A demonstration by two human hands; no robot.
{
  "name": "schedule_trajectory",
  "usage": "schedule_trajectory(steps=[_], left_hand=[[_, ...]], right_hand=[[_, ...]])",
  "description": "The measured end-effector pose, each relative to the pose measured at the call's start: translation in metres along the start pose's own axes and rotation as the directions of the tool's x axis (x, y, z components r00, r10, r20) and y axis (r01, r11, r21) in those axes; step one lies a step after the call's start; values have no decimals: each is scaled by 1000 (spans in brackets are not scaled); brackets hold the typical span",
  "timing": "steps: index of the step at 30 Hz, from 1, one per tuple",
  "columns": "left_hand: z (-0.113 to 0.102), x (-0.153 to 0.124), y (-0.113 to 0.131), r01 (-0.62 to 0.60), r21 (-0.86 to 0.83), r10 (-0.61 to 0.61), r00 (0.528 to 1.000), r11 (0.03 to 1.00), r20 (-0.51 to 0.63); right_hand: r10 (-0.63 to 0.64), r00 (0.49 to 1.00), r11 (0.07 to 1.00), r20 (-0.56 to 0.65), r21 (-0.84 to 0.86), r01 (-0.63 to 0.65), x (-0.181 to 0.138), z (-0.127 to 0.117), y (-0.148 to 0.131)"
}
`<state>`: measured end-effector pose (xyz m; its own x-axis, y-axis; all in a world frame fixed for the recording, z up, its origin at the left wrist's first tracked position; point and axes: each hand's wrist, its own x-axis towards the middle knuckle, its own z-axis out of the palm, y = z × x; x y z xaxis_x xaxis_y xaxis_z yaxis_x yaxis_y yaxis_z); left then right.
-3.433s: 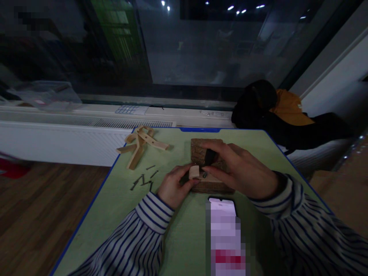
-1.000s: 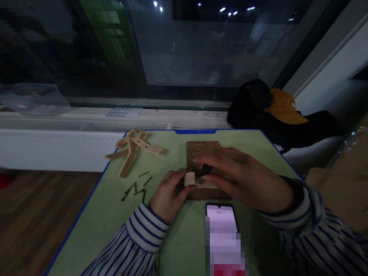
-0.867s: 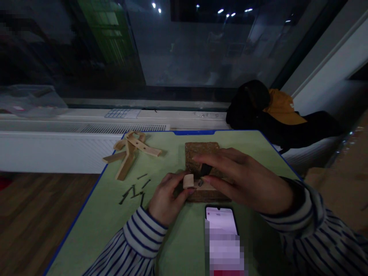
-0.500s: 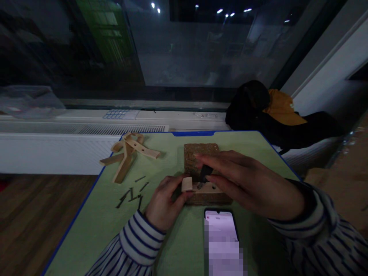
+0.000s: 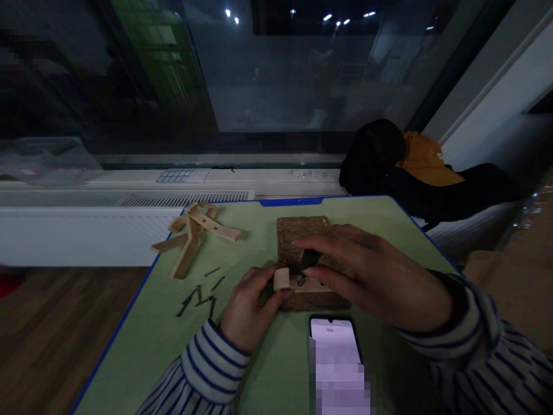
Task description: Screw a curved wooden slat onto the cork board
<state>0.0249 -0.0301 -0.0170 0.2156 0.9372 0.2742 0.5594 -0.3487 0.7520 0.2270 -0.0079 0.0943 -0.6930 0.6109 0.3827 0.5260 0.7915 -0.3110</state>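
A pale wooden strip [image 5: 283, 279] lies across the near end of a brown block [image 5: 301, 232] on the green table [image 5: 164, 323]. My left hand [image 5: 249, 304] pinches the strip's rounded left end. My right hand [image 5: 367, 272] reaches over the block, fingers closed on a small black tool [image 5: 309, 260] whose tip stands on a screw [image 5: 301, 280] in the strip.
Several dark screws [image 5: 199, 294] lie left of my hands. Loose wooden pieces [image 5: 194, 231] sit at the table's far left. A lit phone [image 5: 337, 363] lies near me. A black bag [image 5: 391, 167] and orange cap [image 5: 425, 167] rest beyond the table. A white radiator [image 5: 86, 222] runs below the window.
Both hands stay on the strip and the tool. My right hand's fingers have shifted slightly around the tool on the screw. The view has drifted a little.
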Motion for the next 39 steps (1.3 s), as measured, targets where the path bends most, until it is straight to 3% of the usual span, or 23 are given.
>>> schedule_trajectory(steps=[5,12,39], left_hand=[[0,-1,-1,7,10,-7,1000,1000,1],[0,0,-1,11,6,-11,1000,1000,-11],[2,-1,-2,-29,-15,28,999,999,-21]], right_hand=[[-33,998,999,-47,-24,32,1,2,0],[-70,997,997,-13,22,70,2,3,1],[-58,997,998,-55,-4,58,1,3,1]])
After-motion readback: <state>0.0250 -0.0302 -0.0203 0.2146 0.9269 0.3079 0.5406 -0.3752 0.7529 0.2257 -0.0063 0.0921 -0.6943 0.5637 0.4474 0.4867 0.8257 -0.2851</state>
